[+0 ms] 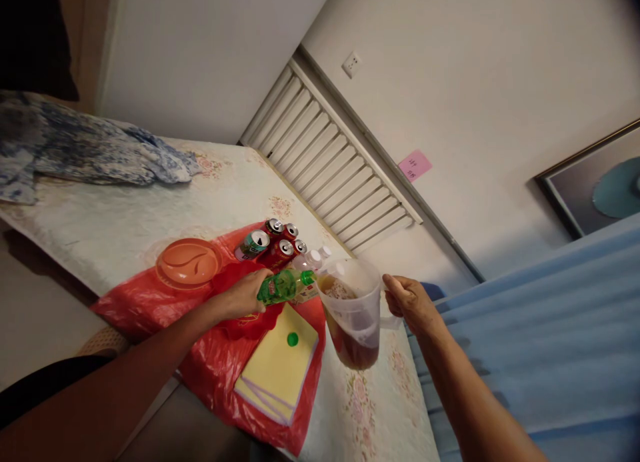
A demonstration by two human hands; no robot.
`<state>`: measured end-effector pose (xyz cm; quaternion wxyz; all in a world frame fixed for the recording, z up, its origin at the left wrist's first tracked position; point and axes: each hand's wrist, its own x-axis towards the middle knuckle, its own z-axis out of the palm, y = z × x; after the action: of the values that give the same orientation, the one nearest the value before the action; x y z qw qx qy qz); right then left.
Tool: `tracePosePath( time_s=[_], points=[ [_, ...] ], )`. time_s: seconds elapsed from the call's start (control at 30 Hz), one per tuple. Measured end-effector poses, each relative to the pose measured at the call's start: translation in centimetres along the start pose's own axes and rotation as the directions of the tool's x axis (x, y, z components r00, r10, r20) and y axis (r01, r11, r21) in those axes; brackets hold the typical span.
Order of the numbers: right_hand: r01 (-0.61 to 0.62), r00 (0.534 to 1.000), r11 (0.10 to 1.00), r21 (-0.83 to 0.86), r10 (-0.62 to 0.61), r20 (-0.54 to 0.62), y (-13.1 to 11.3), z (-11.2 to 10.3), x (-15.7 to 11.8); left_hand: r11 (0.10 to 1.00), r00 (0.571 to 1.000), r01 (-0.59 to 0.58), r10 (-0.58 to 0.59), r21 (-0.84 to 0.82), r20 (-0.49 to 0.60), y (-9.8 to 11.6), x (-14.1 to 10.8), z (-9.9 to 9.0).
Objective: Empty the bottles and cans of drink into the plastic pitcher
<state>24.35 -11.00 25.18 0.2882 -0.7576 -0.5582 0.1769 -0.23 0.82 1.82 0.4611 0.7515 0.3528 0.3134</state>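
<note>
My left hand is wrapped round a green plastic bottle. The bottle lies nearly level, its uncapped-looking mouth at the rim of a clear plastic pitcher. Brown, foamy liquid fills part of the pitcher. Closed on the pitcher's handle is my right hand, holding it above the table. A green bottle cap rests on a folded yellow cloth below the bottle. Whether liquid is flowing from the bottle I cannot make out.
Several drink cans and clear bottles stand behind the bottle. An orange lidded container sits on a red plastic bag on the floral tablecloth. Patterned fabric lies further left. A radiator and blue curtain border the table.
</note>
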Motion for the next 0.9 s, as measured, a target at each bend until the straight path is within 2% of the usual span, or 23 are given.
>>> tracePosePath(
  time_s=[0.37, 0.9],
  points=[
    [0.053, 0.999, 0.998, -0.040, -0.053, 0.007, 0.15, -0.07, 0.11, 1.000, 1.000, -0.001, 0.001, 0.031, -0.006, 0.06, -0.08, -0.02],
    [0.042, 0.999, 0.998, -0.056, -0.041, 0.017, -0.02, -0.05, 0.08, 0.999, 1.000, -0.007, 0.008, 0.047, -0.004, 0.08, -0.10, -0.08]
  ],
)
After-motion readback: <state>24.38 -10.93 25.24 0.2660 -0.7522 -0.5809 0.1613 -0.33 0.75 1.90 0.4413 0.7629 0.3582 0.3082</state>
